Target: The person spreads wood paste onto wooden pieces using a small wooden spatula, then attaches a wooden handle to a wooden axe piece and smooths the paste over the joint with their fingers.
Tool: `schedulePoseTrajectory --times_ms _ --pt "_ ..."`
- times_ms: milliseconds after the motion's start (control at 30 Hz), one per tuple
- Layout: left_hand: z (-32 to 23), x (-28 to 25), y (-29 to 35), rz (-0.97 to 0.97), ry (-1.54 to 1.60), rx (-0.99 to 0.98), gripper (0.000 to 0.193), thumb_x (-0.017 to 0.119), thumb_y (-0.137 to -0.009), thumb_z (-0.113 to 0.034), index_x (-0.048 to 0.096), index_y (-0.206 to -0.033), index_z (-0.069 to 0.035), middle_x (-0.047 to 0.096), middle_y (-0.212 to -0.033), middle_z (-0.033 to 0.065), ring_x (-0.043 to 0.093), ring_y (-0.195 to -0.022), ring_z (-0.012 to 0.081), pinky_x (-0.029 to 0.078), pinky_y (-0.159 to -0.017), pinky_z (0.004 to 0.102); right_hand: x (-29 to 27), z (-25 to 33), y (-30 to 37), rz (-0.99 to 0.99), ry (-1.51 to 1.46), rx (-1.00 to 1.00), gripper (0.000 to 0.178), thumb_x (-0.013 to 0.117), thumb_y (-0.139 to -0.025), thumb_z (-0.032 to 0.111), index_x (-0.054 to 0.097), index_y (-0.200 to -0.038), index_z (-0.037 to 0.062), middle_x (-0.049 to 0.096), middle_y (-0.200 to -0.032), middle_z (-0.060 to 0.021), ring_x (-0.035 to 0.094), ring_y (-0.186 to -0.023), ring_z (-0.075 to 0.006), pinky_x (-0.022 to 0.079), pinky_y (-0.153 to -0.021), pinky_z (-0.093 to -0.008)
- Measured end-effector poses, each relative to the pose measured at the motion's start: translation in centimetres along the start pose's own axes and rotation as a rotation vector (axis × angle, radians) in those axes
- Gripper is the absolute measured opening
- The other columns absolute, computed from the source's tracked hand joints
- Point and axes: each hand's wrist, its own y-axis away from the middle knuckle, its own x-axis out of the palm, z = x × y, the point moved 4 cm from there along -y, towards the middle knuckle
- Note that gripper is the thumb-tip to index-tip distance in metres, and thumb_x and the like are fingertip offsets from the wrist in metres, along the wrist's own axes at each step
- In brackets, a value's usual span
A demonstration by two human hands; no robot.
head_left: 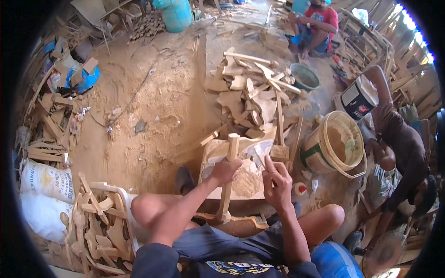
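My left hand [224, 173] is closed around an upright square-edged wooden leg [225, 197] with a knobbed lower end, standing between my knees. Just right of it, my right hand [277, 182] has curled fingers, with the index finger and thumb toward a thin pale strip, perhaps a spatula, which I cannot make out clearly. Both hands are over a low wooden board [209, 153]. A mound of tan paste [246, 183] lies on it between the hands, and a whitish smeared patch [257, 149] shows near its far right edge.
Beyond the board lies a heap of cut wooden parts [250, 99]. To the right stand a large paste-coated bucket [333, 143] and a small white bottle with a red cap [300, 188]. A co-worker [401, 148] bends at the right, holding a dark bucket [359, 98]. Another person [317, 25] sits farther back.
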Motion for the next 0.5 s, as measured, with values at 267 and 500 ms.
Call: schedulePoseTrajectory --times_ms 267,500 --pt "1.5 1.8 1.0 -0.117 -0.165 0.138 0.014 0.067 -0.100 -0.020 0.058 -0.101 -0.010 0.051 -0.061 -0.0027 0.049 -0.045 0.0102 0.044 -0.046 0.0308 -3.5 -1.6 0.6 -0.154 -0.025 0.123 0.050 0.066 -0.096 -0.003 0.066 -0.145 0.0024 0.069 -0.102 -0.0175 0.069 -0.087 -0.0255 0.055 -0.079 -0.0352" --pt "3.0 0.8 2.3 -0.370 -0.006 0.204 0.022 0.067 -0.093 -0.016 0.062 -0.074 -0.006 0.056 -0.060 -0.0005 0.055 -0.047 0.0095 0.045 -0.042 0.0304 -0.9 -1.3 1.2 -0.085 -0.009 0.045 0.048 0.068 -0.096 0.000 0.068 -0.144 0.0077 0.072 -0.108 -0.0175 0.073 -0.092 -0.0307 0.059 -0.080 -0.0408"
